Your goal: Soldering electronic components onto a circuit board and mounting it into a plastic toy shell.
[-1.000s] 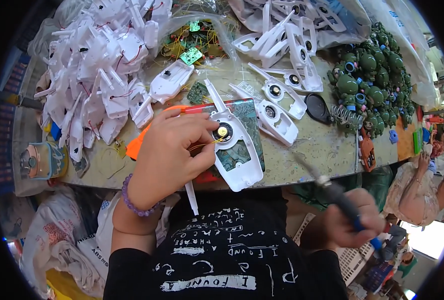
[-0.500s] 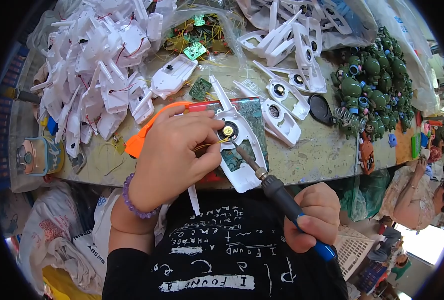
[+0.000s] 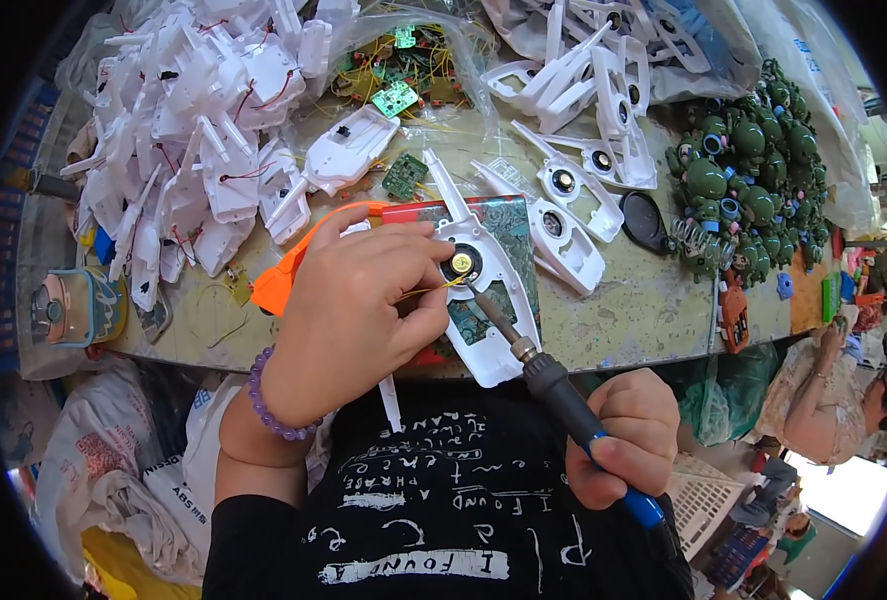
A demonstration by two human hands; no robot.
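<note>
My right hand [image 3: 632,430] is closed round the blue and black handle of a soldering iron [image 3: 556,388]. The iron's tip meets the edge of a small round speaker [image 3: 463,264] with a gold centre. That speaker sits inside a white plastic half-shell [image 3: 502,362] with a long handle. My left hand [image 3: 356,300] lies over the shell's left side, its thumb and forefinger pinching thin yellow wires [image 3: 426,291] at the speaker. Under the shell is a patterned board [image 3: 520,236] with a red edge. An orange plastic thing [image 3: 282,280] shows partly behind my left wrist.
White shells with red wires [image 3: 199,130] pile up at far left, near green circuit boards [image 3: 396,98] in a clear bag. More shells with speakers [image 3: 564,181] lie at right, beside a black oval part [image 3: 645,221] and dark green round parts [image 3: 754,205]. Another person [image 3: 826,400] sits at far right.
The whole view has shifted very slightly. Both hands keep their grips, and the iron's tip stays at the speaker's edge.
</note>
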